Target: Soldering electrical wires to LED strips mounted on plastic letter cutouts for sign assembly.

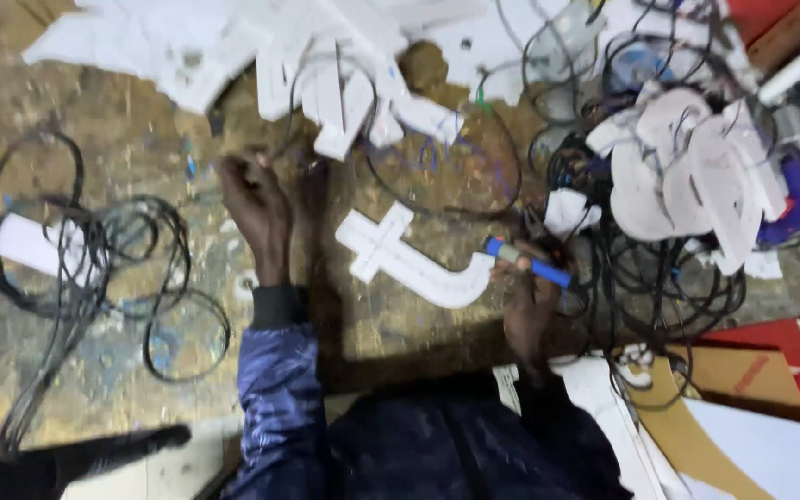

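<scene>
My left hand [254, 208] reaches forward over the worn workbench [122, 148], fingers curled near a thin black wire and the white cut-out pieces [344, 93]; whether it grips anything is unclear. My right hand [525, 296] holds a blue-handled tool [530, 264] at the curved end of a white foam letter shaped like an f [409, 264], which lies flat between my hands.
A coil of black cable [85, 268] lies over a white block at the left. A tangle of black wires [659, 268] and stacked white cut-outs [696, 167] crowd the right. Red boards [789, 356] and cardboard sit at the lower right.
</scene>
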